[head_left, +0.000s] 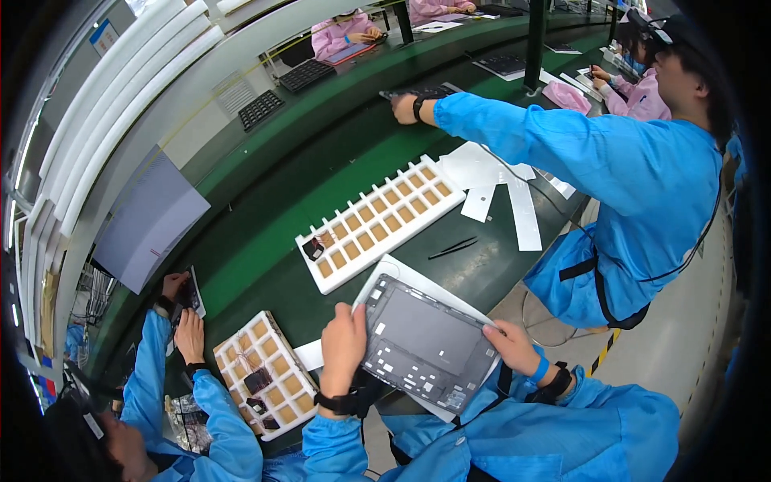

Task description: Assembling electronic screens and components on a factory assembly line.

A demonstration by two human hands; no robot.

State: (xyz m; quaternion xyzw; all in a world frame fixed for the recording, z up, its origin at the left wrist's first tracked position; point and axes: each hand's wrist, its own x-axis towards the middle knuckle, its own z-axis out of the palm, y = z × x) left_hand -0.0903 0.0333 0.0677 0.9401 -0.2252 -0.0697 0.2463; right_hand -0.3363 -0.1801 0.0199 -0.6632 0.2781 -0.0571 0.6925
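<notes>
Between my hands is a dark grey tablet housing [430, 331], tilted, its inner side facing up. Small white patches dot its lower part, and a larger plain panel fills the middle. My left hand [344, 341] is closed on the left edge, and my right hand [512, 347] grips the right edge. Behind the housing a white sheet or board [399, 268] shows along the top; whether my fingers hold it too, I cannot tell. Beyond it, black tweezers [452, 247] lie on the green bench [490, 277].
A white foam tray [325, 283] with brown-bottomed compartments lies ahead; another tray [291, 427] holds small dark parts at left. White sheets [524, 217] lie right of the tweezers. A co-worker's hands [189, 333] work at left; another co-worker's arm [514, 124] reaches across the bench at right.
</notes>
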